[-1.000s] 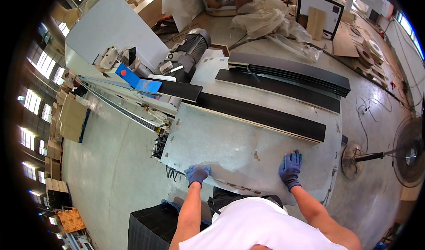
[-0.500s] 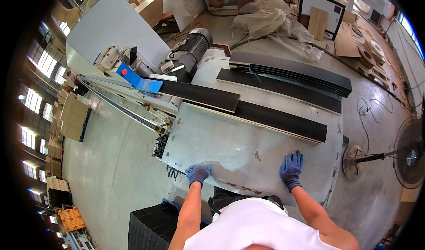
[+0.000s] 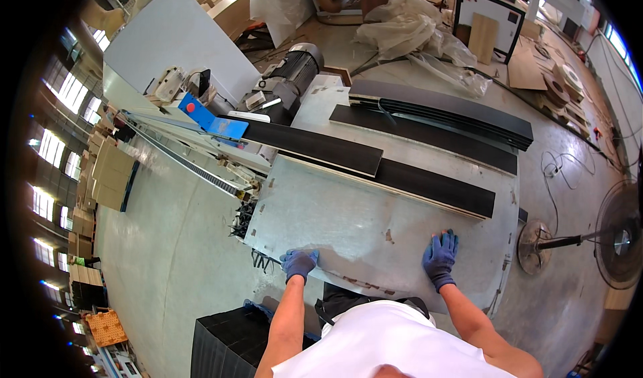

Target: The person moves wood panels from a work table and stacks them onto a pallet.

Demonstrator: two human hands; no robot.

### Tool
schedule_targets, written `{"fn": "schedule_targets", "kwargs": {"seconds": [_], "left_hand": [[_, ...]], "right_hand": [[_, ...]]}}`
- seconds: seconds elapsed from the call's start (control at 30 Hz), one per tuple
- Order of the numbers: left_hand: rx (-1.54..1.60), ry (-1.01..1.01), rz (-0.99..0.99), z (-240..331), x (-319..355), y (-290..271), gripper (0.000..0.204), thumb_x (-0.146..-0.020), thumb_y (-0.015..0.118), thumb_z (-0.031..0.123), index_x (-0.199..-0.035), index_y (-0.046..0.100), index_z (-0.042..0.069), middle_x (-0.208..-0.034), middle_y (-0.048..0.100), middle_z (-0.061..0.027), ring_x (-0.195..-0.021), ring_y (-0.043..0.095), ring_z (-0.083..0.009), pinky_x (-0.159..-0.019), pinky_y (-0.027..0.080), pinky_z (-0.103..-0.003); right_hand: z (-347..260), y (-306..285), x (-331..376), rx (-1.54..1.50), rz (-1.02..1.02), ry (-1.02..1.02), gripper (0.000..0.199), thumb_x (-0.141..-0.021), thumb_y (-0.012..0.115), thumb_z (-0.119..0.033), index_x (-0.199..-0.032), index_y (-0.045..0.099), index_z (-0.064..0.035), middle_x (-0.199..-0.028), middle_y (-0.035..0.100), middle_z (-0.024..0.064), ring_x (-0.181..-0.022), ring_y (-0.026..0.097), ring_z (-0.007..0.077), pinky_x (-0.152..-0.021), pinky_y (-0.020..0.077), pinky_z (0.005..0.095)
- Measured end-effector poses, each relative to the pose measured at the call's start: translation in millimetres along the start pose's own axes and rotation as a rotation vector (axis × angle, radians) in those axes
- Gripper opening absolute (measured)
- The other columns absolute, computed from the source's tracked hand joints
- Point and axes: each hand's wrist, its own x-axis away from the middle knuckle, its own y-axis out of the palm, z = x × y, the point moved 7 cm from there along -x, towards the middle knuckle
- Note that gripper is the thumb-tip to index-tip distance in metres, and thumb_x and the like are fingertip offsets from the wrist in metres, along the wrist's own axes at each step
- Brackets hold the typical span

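My left hand point(image 3: 299, 263), in a blue work glove, is on the near left edge of a grey metal-topped table point(image 3: 335, 210), its fingers curled at the rim. My right hand point(image 3: 441, 261), gloved alike, lies flat on the tabletop with its fingers stretched forward. Neither touches the boards. One long black board point(image 3: 321, 149) sticks out from under the blue guard point(image 3: 213, 118) of a machine. Its right end overlaps another black board point(image 3: 435, 189) with a pale edge. Behind them lie a single dark board point(image 3: 422, 137) and a stack of dark boards point(image 3: 442, 110).
A motor point(image 3: 295, 70) stands at the machine's far side, near crumpled plastic sheeting point(image 3: 408, 30). On the right is a pedestal fan point(image 3: 536, 247), with a loose cable on the floor. A black stack point(image 3: 228, 341) stands close at my left, below the table.
The board under the blue guard has slid to the right, and more of it shows over the other board. Both my hands have stayed in place.
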Motion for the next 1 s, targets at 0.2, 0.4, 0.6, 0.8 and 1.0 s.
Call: {"fn": "schedule_targets", "kwargs": {"seconds": [0.2,0.4,0.6,0.8,1.0], "left_hand": [[0.029,-0.020,-0.046,1.5,-1.4,1.2,0.105,-0.078,0.057,0.067,-0.139,0.031,-0.014,-0.143,0.038,-0.0306,-0.134,0.033,-0.0490,-0.108,0.034,-0.050],[0.042,-0.044,-0.045,-4.6,-5.7,7.7,0.107,-0.077,0.058,0.068,-0.140,0.028,-0.014,-0.142,0.035,-0.0342,-0.135,0.032,-0.0490,-0.109,0.032,-0.052],[0.045,-0.055,-0.039,1.1,6.6,-4.2,0.108,-0.077,0.058,0.068,-0.141,0.027,-0.013,-0.143,0.034,-0.0344,-0.135,0.031,-0.0491,-0.109,0.031,-0.052],[0.013,-0.034,-0.031,1.8,7.6,-5.4,0.105,-0.078,0.057,0.067,-0.140,0.029,-0.013,-0.144,0.036,-0.0305,-0.135,0.031,-0.0486,-0.109,0.032,-0.052],[0.029,0.000,-0.067,1.2,0.4,-0.1,0.105,-0.077,0.058,0.068,-0.138,0.031,-0.013,-0.143,0.038,-0.0298,-0.135,0.032,-0.0483,-0.108,0.034,-0.051]], "right_hand": [[-0.1,-1.8,-0.4,-0.002,0.010,-0.011,0.038,-0.075,0.059,-0.015,-0.111,0.062,-0.0030,-0.124,0.051,0.0250,-0.126,0.041,0.0447,-0.110,0.0251,0.0582],[-0.7,-1.4,-0.7,-0.003,-0.004,-0.002,0.038,-0.076,0.059,-0.015,-0.111,0.062,-0.0029,-0.124,0.051,0.0252,-0.125,0.042,0.0444,-0.110,0.0253,0.0580],[1.1,-0.7,0.1,0.003,-0.006,0.012,0.037,-0.076,0.059,-0.015,-0.111,0.062,-0.0034,-0.124,0.051,0.0245,-0.126,0.041,0.0438,-0.111,0.0252,0.0579],[2.5,0.3,0.8,-0.002,0.011,0.019,0.036,-0.077,0.059,-0.015,-0.110,0.063,-0.0040,-0.124,0.051,0.0241,-0.125,0.043,0.0434,-0.110,0.0263,0.0571],[2.8,-1.3,0.3,-0.016,0.022,0.023,0.034,-0.077,0.059,-0.014,-0.109,0.063,-0.0040,-0.123,0.052,0.0237,-0.124,0.044,0.0428,-0.110,0.0274,0.0564]]}}
